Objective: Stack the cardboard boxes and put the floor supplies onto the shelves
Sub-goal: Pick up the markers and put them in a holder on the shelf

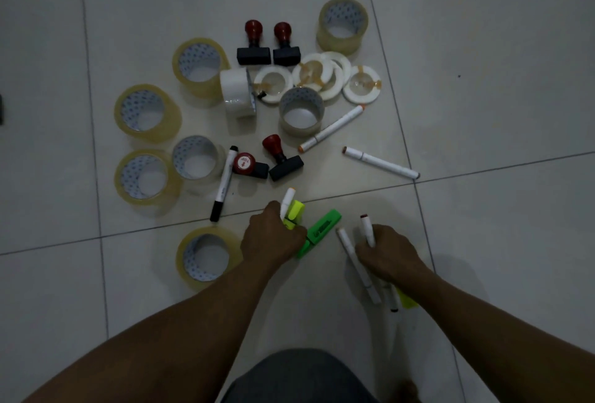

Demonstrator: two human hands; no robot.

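Fingers [289,235] of both hands clench markers: left a yellow highlighter [294,214], right white pens [367,230].

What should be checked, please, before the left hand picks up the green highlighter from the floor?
1. Left hand free: not ok; it is closed on a yellow highlighter and a white marker.
2. Green highlighter reachable: ok; it lies beside that hand.
3. Right hand free: not ok; it grips several white markers.
4. Cap on green highlighter: cannot tell.
5. Nothing on top of the green highlighter: ok.
6. Other pens left on the floor: ok to see; a black marker lies loose.
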